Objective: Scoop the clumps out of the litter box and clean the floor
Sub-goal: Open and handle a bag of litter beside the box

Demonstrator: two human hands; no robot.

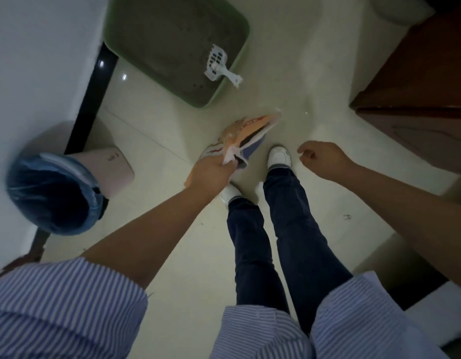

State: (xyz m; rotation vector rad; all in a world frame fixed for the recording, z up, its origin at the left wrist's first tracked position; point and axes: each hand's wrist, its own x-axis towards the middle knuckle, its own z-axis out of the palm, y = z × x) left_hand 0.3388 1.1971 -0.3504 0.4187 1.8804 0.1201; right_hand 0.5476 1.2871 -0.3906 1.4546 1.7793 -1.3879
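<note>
My left hand (211,172) grips the crumpled mouth of an orange-and-white plastic bag (246,133), fingers curled round the gathered edge and the bag held out low over the floor (172,255) just ahead of my white shoes (278,156). I judge it is held by its opening this way so that it is ready to take scooped clumps. My right hand (321,158) hangs free to the right of the shoes, fingers loosely curled and holding nothing, probably kept clear to pick up the scoop.

Farther off, the green litter box (225,98) sits on the tiles against the left wall, filled with grey litter. The white slotted scoop (219,66) lies at its right edge, blade in the litter and handle propped over the rim, pointing my way and untouched, where a free hand could take it.

At near left stands a pink bin (105,164) lined with a blue bag (50,193), lid open, close to the box for tipping waste. A brown wooden cabinet (418,73) fills the far right.

The picture is dim and blurred. I cannot make out separate clumps in the litter, nor what the bag contains. The box's far end is cut off at the top edge. A few small specks dot the floor; whether they are litter I cannot tell.
</note>
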